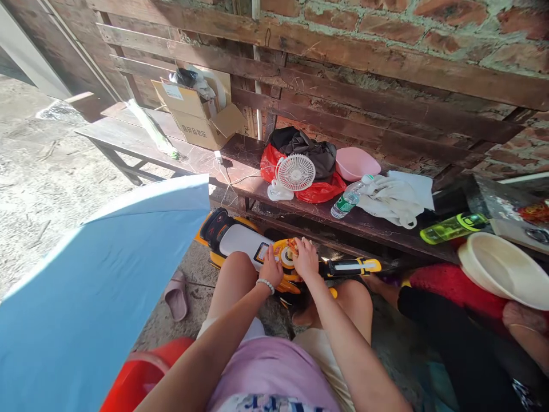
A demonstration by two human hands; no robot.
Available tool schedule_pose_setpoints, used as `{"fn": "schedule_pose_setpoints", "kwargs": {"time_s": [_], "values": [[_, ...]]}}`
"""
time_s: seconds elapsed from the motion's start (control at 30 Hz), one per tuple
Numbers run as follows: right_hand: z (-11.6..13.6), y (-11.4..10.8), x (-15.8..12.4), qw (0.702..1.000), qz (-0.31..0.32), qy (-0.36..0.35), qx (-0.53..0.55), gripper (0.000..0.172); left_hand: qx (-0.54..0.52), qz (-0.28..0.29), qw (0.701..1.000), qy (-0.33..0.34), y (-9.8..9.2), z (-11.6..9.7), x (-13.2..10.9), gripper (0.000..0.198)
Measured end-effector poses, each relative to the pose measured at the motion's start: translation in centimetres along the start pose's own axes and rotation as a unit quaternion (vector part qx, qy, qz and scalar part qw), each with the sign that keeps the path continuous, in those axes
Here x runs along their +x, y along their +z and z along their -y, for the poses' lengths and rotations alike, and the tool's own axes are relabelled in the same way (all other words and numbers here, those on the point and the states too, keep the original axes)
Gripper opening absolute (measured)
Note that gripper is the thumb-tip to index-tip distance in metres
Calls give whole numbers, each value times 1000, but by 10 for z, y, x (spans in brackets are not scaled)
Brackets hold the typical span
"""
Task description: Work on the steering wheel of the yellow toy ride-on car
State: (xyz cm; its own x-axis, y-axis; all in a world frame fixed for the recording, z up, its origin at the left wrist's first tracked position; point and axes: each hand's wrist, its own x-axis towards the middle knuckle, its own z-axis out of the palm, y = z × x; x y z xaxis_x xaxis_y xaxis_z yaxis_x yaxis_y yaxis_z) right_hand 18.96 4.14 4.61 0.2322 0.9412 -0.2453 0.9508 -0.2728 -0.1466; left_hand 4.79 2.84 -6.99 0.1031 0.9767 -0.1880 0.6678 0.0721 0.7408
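Observation:
Between my knees stands a yellow, white and black machine [240,240], like a child's ride-on toy, with a round yellow part [283,252] on top. My left hand [271,270], with a bead bracelet at the wrist, is curled over the near left edge of that part. Across from it, my right hand [306,258] bends over the other side, its fingers closed around a small reddish-orange piece [293,246]. The exact kind of this piece is too small to tell. A black, white and yellow arm [354,267] sticks out to the right of the machine.
Along the wall, a wooden bench [197,163] carries a cardboard box [197,123], white fan [295,173], pink basin [355,163], water bottle [349,197] and green bottle [450,229]. A blue sheet [98,286] fills the left. Another person's dark-clothed leg [441,332] is at right.

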Motion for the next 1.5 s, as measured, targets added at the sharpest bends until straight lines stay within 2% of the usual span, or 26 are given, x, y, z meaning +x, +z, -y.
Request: {"fn": "schedule_pose_setpoints", "kwargs": {"time_s": [0.1,0.2,0.3,0.37,0.5,0.67,0.83,0.93,1.07,1.3,1.5], "values": [[32,9,6,996,23,-85,-25,41,24,33,999,22,-4,-2,6,78],[54,17,3,979,38,-202,-18,40,60,70,993,79,-4,1,10,68],[54,16,6,967,47,-252,-13,42,78,78,988,109,-2,6,11,67],[46,13,14,964,49,-261,-22,43,61,55,993,83,0,9,10,71],[34,5,35,973,45,-223,-48,41,8,25,1000,13,-1,7,7,76],[27,1,47,988,38,-141,-48,36,-1,17,1000,15,-6,2,4,78],[4,-2,42,998,24,-29,-55,36,0,30,999,12,-9,0,3,78],[-11,1,27,998,19,3,-64,42,0,32,999,6,-10,-2,2,78],[-19,13,-9,996,27,24,-87,49,-15,25,1000,11,-8,-2,2,79],[-5,31,-69,993,49,4,-104,47,-23,7,999,21,-4,1,3,82],[-3,30,-89,993,93,-45,-65,50,-28,4,999,29,-4,3,5,82]]}}
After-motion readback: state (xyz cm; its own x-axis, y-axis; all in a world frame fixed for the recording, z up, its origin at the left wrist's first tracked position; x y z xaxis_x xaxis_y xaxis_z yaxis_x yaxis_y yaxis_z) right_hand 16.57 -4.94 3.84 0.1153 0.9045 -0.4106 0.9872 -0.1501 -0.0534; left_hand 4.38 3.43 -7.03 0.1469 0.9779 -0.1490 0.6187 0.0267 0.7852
